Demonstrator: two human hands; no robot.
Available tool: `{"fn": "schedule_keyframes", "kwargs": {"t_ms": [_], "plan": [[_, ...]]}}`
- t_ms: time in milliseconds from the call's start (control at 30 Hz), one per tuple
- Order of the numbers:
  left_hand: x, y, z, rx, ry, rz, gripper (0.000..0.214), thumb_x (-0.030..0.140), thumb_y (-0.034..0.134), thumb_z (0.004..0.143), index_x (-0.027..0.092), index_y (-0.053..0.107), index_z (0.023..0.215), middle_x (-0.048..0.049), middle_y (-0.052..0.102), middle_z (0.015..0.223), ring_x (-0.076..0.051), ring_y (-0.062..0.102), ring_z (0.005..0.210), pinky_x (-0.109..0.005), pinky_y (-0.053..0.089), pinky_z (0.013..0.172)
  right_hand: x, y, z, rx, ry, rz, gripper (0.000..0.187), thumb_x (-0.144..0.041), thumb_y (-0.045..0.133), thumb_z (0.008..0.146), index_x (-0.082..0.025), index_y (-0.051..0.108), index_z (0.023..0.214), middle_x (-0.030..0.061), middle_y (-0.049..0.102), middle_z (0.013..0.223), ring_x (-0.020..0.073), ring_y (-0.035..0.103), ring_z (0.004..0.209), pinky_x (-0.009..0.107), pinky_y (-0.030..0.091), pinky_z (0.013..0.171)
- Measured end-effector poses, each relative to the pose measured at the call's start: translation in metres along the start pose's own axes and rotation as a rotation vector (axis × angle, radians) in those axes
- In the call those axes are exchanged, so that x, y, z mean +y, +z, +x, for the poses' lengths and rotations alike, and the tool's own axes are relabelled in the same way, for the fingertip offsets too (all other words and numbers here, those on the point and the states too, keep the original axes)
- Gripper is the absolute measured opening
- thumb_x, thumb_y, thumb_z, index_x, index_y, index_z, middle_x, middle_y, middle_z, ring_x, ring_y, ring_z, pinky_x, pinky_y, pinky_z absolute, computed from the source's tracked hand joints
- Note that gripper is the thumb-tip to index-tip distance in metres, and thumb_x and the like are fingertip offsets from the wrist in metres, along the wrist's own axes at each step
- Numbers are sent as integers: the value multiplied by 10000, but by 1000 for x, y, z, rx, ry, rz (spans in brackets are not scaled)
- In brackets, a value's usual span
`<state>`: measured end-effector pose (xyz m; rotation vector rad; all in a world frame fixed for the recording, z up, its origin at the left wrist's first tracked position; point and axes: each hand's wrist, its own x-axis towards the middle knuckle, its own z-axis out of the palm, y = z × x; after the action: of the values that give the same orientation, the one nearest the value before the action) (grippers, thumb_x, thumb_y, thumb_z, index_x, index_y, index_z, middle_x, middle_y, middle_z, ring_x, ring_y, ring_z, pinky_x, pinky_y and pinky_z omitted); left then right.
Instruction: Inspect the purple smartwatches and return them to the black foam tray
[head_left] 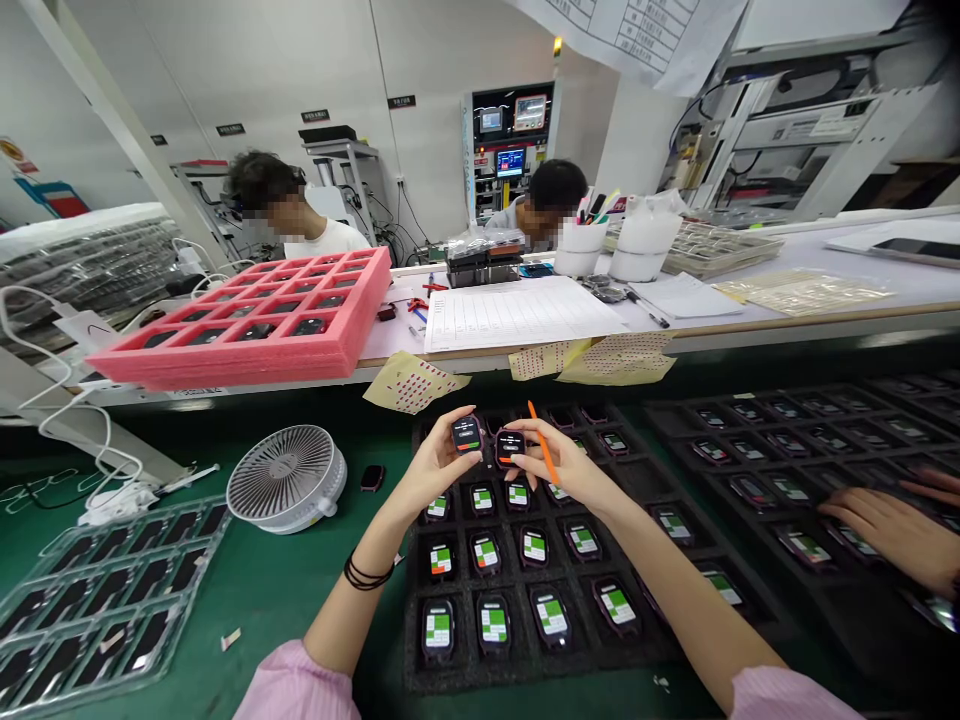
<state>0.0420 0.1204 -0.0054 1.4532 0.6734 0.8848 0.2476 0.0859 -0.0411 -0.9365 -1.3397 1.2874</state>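
Note:
My left hand [441, 462] grips a smartwatch body [466, 433] by its edges between thumb and fingers; its screen is lit with small text. Beside it, my right hand [559, 457] holds a second smartwatch body [510, 446] with a similar lit screen and an orange strip at the bottom. An orange stylus [543, 440] is also tucked between the fingers of my right hand. Both watches are held over a black foam tray [469, 680]. In its pockets lie several watch bodies [493, 625], most with green and white screens.
A small white fan [286, 478] stands left of the tray, near a dark watch body [372, 478]. Clear plastic trays [112, 590] lie at far left. Another person's hand [892, 530] is over a second foam tray [720, 490] at right. A pink foam tray [247, 365] rests on the shelf.

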Motion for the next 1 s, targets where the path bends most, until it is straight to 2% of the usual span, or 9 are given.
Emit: {"fn": "schedule_keyframes", "kwargs": {"t_ms": [167, 267, 500, 733, 800, 933, 1000], "plan": [[-4, -2, 2, 16, 13, 65, 493, 344, 603, 858, 223, 464, 1315, -51, 574, 1029, -150, 594, 823, -244, 463, 682, 0, 1, -1, -6, 12, 1, 401, -357, 689, 781, -237, 517, 1123, 78, 605, 1104, 162, 684, 694, 218, 469, 452], [-6, -3, 3, 22, 20, 66, 465, 345, 572, 878, 221, 467, 1314, -48, 570, 1013, -147, 600, 818, -238, 460, 672, 0, 1, -1, -12, 14, 3, 398, -355, 687, 784, -236, 518, 1124, 78, 607, 1096, 165, 687, 694, 216, 460, 445], [-7, -2, 3, 46, 29, 64, 479, 341, 622, 844, 218, 494, 1289, -48, 585, 998, -139, 593, 782, -235, 445, 641, 1, 2, -1, -15, 6, -15, 418, -328, 707, 768, -229, 517, 1127, 78, 615, 1077, 160, 679, 690, 214, 457, 438], [-11, -4, 4, 31, 59, 82, 463, 328, 581, 874, 213, 458, 1305, -44, 565, 1000, -137, 588, 803, -228, 443, 634, 0, 2, -1, -21, -5, -7, 410, -318, 700, 774, -220, 515, 1127, 82, 616, 1092, 147, 680, 675, 203, 464, 436], [-12, -3, 4, 34, 51, 87, 496, 319, 610, 856, 218, 445, 1312, -49, 565, 1034, -143, 586, 834, -234, 454, 661, 2, 1, 0, -15, -7, 1, 413, -319, 703, 769, -217, 516, 1123, 82, 616, 1089, 143, 680, 660, 197, 461, 425], [-15, -3, 4, 18, 47, 49, 609, 264, 699, 786, 234, 421, 1326, -62, 562, 1145, -173, 572, 989, -278, 469, 847, 3, 1, 1, -4, -14, 8, 404, -322, 706, 763, -219, 521, 1108, 68, 620, 1042, 141, 677, 640, 191, 457, 404], [-18, -3, 5, 20, 41, 14, 644, 234, 723, 759, 240, 418, 1326, -66, 557, 1179, -178, 575, 1017, -289, 468, 880, 1, 1, 1, -5, -10, 4, 400, -324, 702, 766, -220, 521, 1107, 64, 618, 1040, 142, 679, 645, 192, 464, 407]]}}
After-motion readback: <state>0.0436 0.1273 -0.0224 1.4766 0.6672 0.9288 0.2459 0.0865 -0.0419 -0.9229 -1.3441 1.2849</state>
